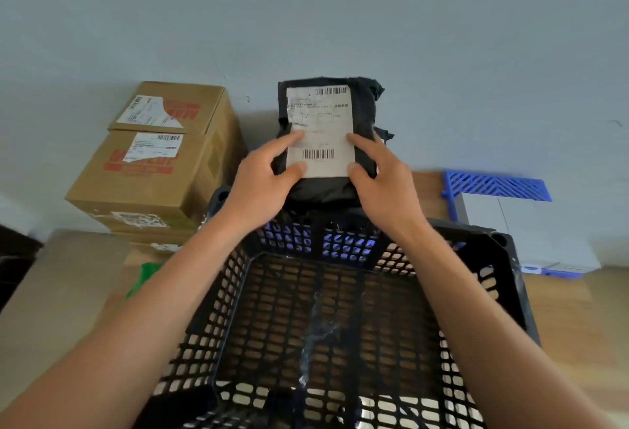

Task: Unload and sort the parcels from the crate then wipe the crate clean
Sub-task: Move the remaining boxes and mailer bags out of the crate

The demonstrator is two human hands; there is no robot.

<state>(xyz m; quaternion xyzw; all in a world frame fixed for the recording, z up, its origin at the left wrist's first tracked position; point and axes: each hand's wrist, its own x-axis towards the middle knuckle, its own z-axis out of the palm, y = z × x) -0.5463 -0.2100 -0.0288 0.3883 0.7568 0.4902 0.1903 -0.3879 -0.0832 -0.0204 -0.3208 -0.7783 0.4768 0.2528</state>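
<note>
Pale grey wall backs a wooden bench (578,309), and on it stands the black lattice crate (503,279), whose floor shows no parcels, only a wet-looking streak down the middle. Beyond its far rim, the left hand (262,187) and right hand (381,180) hold a black poly-bag parcel (364,112) from either side, thumbs pressed on its white shipping label (323,129) and fingers curled around the edges, so each grip is closed on the bag; whether it rests on anything underneath is hidden. Judging by the wrinkled, bunched film at its corners, the parcel is soft and probably light, likely to sag or slide if pinched at one corner, and the film looks slick. Holding it across the middle from both sides, as now, seems the safest hold. To the left, two taped cardboard boxes (146,170) sit stacked against the wall; these look stiff and would take a hold under their bottom edges. A blue lattice panel (497,187) lies at the right.
</note>
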